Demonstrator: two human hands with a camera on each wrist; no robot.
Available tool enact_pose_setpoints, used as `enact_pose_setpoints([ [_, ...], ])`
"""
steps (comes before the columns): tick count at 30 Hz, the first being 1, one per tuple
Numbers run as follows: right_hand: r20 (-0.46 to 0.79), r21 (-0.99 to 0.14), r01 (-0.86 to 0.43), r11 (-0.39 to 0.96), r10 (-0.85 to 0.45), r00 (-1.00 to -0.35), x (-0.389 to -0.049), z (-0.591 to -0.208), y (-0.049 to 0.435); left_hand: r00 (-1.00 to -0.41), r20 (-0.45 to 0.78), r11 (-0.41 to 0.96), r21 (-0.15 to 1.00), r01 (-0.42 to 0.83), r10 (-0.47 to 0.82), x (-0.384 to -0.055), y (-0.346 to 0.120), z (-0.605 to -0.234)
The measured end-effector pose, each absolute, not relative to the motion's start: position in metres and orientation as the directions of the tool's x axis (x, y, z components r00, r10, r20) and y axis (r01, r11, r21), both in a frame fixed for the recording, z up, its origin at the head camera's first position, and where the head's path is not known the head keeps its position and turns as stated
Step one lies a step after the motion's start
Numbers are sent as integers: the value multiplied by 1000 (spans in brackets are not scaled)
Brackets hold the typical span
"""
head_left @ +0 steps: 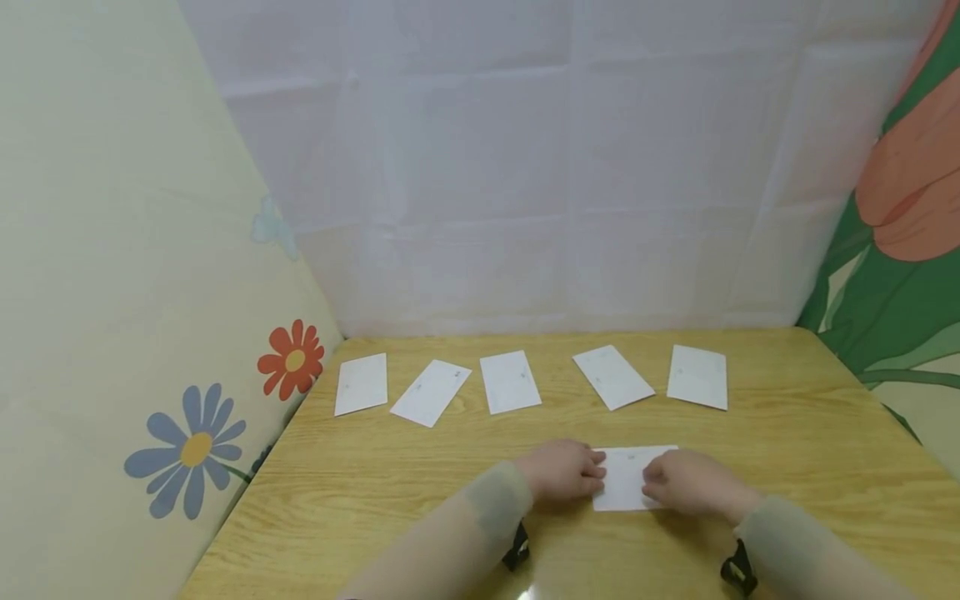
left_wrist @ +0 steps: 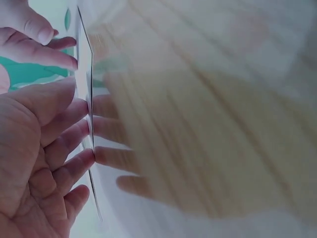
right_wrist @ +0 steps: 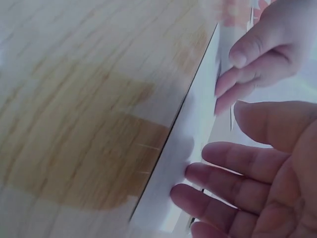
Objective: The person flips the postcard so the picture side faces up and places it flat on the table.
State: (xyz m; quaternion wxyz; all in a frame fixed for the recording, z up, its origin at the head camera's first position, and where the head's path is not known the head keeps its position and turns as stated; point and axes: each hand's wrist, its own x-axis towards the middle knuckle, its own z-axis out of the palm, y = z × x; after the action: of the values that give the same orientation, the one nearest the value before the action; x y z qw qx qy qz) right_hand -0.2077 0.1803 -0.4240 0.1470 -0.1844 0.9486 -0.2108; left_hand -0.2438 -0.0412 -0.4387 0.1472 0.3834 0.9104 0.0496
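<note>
A white paper card (head_left: 624,483) with small faint marks lies flat on the table in front of me. At its left edge is my left hand (head_left: 564,472), its fingertips touching the card. In the left wrist view the left fingers (left_wrist: 74,166) are loosely bent against the card's thin edge. My right hand (head_left: 693,482) reaches over the right part of the card. The right wrist view shows that hand's thumb (right_wrist: 262,124) held apart, with relaxed fingertips on the card's surface (right_wrist: 171,168). Neither hand pinches the card.
Several similar white cards stretch in a row along the back of the wooden table (head_left: 450,458), including a far-left card (head_left: 362,384), a middle card (head_left: 510,382) and a far-right card (head_left: 697,377). Behind them hangs a white cloth (head_left: 480,167). Flower-printed panels (head_left: 195,450) flank the table.
</note>
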Motion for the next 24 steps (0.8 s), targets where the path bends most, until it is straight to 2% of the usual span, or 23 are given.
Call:
enact_pose_setpoints([
  [5,-182,-478,-296,827,-424,-887,-213,-426,184,-673,-230,712,222,667,703,-244,-52,-437],
  [10,-202,-532,-245,811,-403,-893,-217,-430,188,-673,-227,710,226,667,704,-243,-67,-437],
  [13,-179,-550,-267,791,-424,-888,-220,-432,190,-681,-235,720,242,650,693,-242,-76,-434],
  [24,-158,-498,-340,798,-469,-869,-228,-437,176,-684,-241,724,277,631,688,-244,-107,-432],
])
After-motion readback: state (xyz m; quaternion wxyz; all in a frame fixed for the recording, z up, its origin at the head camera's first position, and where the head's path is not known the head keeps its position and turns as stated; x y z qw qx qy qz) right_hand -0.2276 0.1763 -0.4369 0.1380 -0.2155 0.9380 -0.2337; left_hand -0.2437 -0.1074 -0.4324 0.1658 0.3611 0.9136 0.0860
